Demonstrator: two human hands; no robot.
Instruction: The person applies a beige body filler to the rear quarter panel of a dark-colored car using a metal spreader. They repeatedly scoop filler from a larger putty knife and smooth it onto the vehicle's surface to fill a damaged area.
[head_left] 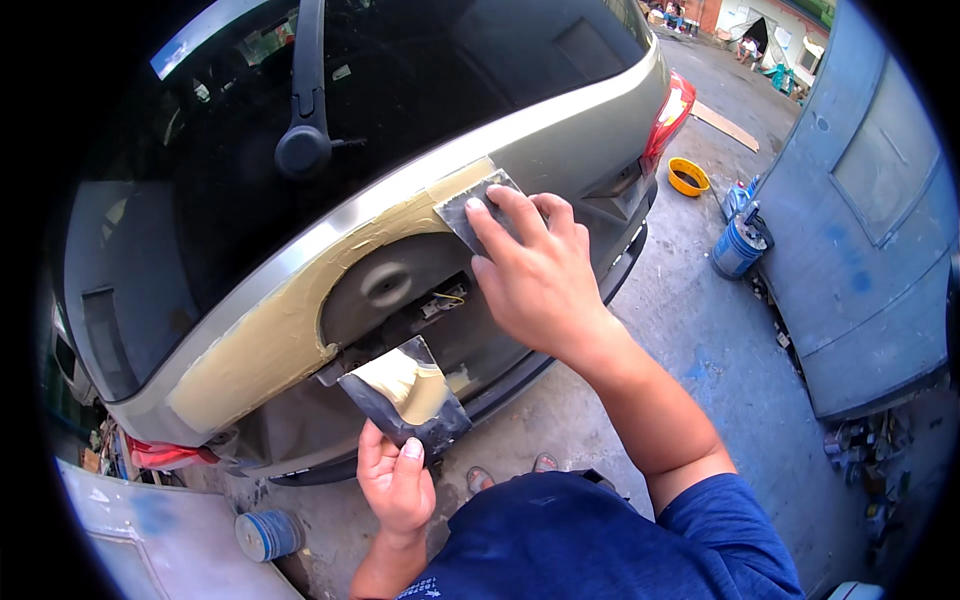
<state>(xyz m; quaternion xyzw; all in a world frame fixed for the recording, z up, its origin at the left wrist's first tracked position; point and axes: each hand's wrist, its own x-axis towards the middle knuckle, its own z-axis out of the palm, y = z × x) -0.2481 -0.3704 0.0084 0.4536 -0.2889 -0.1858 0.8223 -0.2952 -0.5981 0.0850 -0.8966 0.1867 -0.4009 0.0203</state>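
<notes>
Pinched in my left hand is a dark square putty board with a mound of cream-coloured body filler on it. My right hand grips a flat dark spreader, its fingers laid over the face. The spreader rests against the silver tailgate, at the right end of a long band of filler. That band runs below the rear window and around the dark round recess. A yellow wire shows in an opening beside the recess.
A rear wiper crosses the window above. To the right are a yellow basin, a blue bucket and a blue-grey panel. Another bucket lies at lower left. People are far off at upper right.
</notes>
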